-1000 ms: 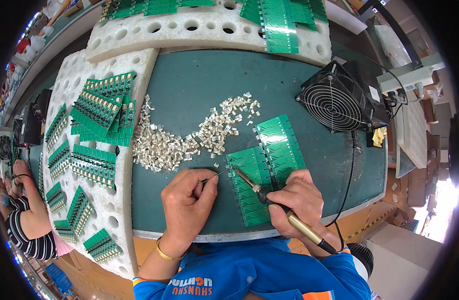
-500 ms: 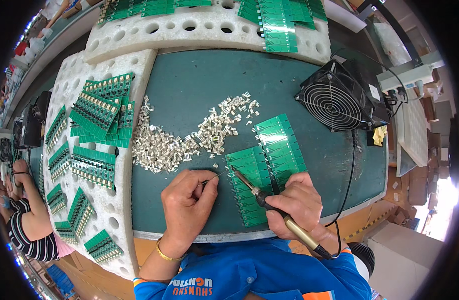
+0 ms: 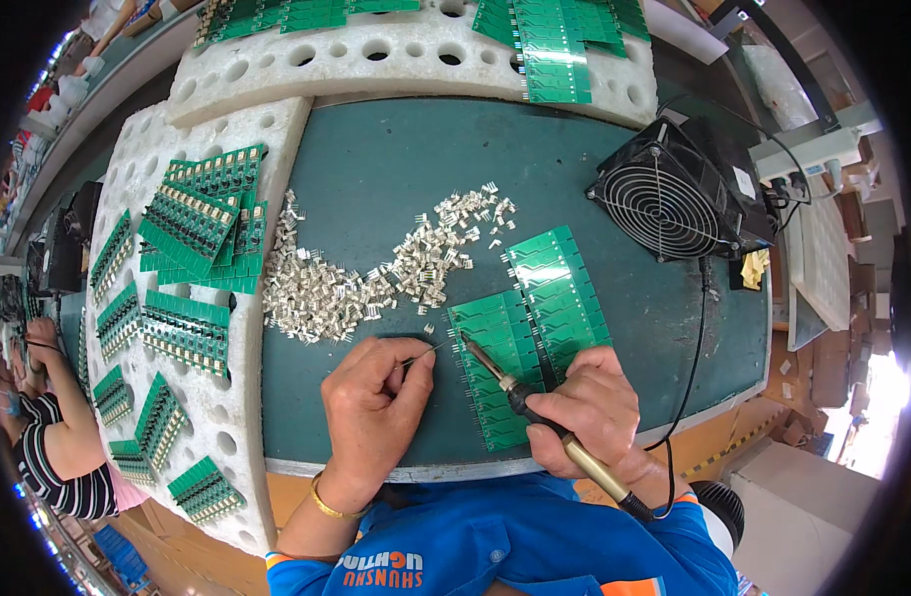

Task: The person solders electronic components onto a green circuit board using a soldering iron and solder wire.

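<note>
My right hand [image 3: 589, 409] grips a soldering iron [image 3: 520, 398] by its black and gold handle, its tip resting at the upper left corner of a green circuit board strip [image 3: 495, 348]. My left hand [image 3: 376, 405] pinches a thin solder wire [image 3: 422, 354] whose end points toward the iron's tip. A second green circuit board strip [image 3: 560, 291] lies beside the first, to its right. A heap of small silver metal connectors [image 3: 356, 283] spreads across the dark green mat [image 3: 416, 169] just beyond my hands.
A black desk fan [image 3: 674, 199] stands at the right, its cable running to the table's front edge. White foam trays [image 3: 227, 407] at the left and back hold several green boards. Another person's arm in a striped sleeve [image 3: 58, 467] is at the far left.
Nothing has visibly moved; both hands hold the same pose over the board.
</note>
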Demonstrator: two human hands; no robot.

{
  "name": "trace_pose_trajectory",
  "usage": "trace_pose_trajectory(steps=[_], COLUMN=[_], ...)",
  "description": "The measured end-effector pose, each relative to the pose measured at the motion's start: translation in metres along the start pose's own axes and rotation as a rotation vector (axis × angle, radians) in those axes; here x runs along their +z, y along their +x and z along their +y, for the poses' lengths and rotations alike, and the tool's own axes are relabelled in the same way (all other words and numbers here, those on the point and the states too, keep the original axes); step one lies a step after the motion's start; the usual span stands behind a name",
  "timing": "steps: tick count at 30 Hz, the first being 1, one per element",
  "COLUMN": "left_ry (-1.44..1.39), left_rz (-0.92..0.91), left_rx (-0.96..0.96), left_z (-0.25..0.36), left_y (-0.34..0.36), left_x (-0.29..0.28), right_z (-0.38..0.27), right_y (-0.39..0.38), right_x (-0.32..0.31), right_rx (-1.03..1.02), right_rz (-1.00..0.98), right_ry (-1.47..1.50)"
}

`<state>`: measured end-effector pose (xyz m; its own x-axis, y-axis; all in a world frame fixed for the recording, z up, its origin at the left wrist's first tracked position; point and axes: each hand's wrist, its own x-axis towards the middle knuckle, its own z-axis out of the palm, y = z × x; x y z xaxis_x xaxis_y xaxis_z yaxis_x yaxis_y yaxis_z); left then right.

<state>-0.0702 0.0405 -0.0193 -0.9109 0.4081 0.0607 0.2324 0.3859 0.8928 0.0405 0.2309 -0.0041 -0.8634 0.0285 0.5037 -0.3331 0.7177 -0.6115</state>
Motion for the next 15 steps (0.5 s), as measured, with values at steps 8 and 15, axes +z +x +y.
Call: trace_pose_trajectory(steps=[8,15], left_ry=[0.014,0.04], left_rz=[-0.003,-0.009], left_rx=[0.009,0.039], left_z=[0.0001,-0.0004], left_y=[0.0008,0.0019], left_x=[-0.0005,-0.0014], right_z=[0.0038,0.0007], right_y=[-0.0016,0.0002], right_x=[0.0041,0.001], right_rx=[-0.052,-0.01], right_rz=[0.035,0.008], right_ry=[-0.028,-0.002])
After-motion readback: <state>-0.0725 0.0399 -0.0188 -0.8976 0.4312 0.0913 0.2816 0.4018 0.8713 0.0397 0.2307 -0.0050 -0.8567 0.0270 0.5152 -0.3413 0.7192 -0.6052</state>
